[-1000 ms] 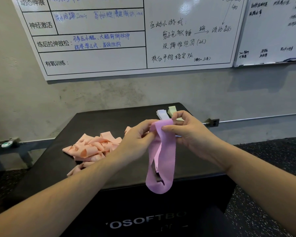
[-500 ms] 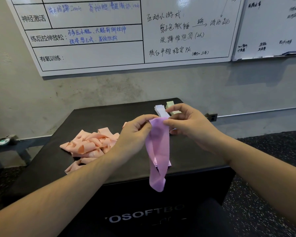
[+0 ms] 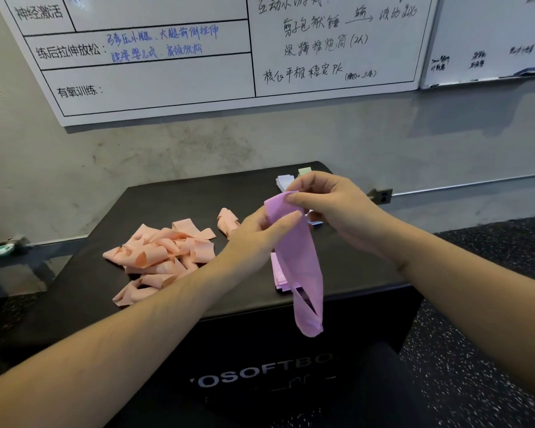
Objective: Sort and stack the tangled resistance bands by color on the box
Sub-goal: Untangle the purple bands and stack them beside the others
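Two hands meet over the black box — I note the left hand and the right hand both pinching the top of one purple band, which hangs as a loop past the box's front edge. Beneath it, near the front edge, lies a flat purple stack. Peach bands sit tangled toward the box's left side. At the back right corner I see white and green stacks — partly hidden by the right hand.
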A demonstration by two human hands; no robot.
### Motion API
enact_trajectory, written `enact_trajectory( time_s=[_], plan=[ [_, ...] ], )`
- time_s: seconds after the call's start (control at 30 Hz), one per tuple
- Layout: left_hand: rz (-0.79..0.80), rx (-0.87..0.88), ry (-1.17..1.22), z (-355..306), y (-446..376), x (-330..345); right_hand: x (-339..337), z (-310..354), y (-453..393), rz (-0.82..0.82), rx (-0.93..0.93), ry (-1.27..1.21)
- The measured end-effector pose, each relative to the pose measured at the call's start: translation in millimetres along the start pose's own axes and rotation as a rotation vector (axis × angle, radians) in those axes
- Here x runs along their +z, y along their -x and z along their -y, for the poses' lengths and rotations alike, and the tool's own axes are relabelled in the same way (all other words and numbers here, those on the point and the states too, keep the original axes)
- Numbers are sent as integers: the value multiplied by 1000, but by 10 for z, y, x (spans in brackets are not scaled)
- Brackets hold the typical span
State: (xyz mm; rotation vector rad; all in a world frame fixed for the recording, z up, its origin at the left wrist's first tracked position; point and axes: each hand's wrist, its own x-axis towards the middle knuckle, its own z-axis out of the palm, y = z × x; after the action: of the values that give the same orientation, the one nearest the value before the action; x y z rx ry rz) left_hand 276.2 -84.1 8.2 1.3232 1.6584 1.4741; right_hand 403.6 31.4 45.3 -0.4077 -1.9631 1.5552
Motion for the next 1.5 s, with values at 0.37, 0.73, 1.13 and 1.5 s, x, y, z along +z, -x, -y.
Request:
enact_trajectory(
  time_s=[0.37, 0.73, 1.13, 1.5],
  plan=[
    [-201, -233, 397, -96, -264, 112, -3, -785, 242, -66, 67, 112],
    [-291, -235, 521, -117, -393, 2, -243, -1565, 319, -178, 229, 353],
    [-425, -288, 480, 71, -529, -112, -553, -1720, 440, -277, 482, -255],
    [-496, -389, 443, 173, -670, -195, -717, -1472, 552, -115, 363, -818]
  ],
)
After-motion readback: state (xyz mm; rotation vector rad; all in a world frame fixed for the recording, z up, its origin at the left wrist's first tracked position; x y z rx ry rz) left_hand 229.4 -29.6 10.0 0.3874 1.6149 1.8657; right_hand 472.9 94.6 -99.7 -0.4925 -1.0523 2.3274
